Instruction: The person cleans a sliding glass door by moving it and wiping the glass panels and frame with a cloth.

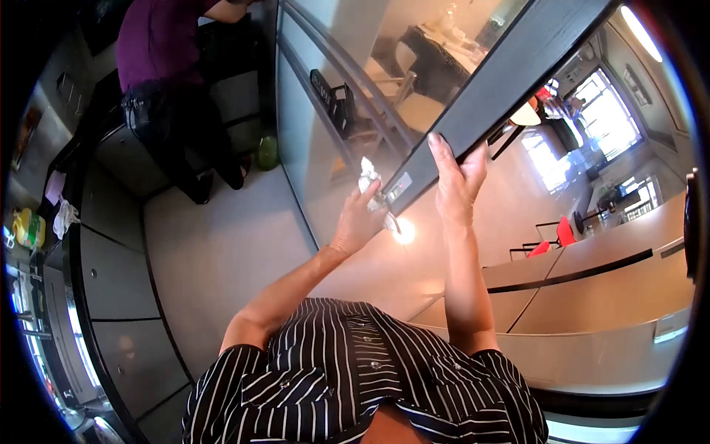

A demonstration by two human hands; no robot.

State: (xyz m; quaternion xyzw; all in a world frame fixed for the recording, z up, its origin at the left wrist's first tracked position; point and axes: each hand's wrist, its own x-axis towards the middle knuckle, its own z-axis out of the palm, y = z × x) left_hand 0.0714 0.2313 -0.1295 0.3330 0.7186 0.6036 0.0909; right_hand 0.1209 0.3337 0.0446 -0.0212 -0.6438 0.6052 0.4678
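At glass door (503, 90): left hand (360, 223) clutching white cloth (367, 175), right hand (460, 183) wrapped round edge; sudden swing could pinch it.

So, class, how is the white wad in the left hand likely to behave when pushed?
The white wad is probably floppy rather than stiff, since its crumpled folds stick out around the left hand. It is likely light: its loose ends look thin. Its irregular shape suggests it would hardly roll.
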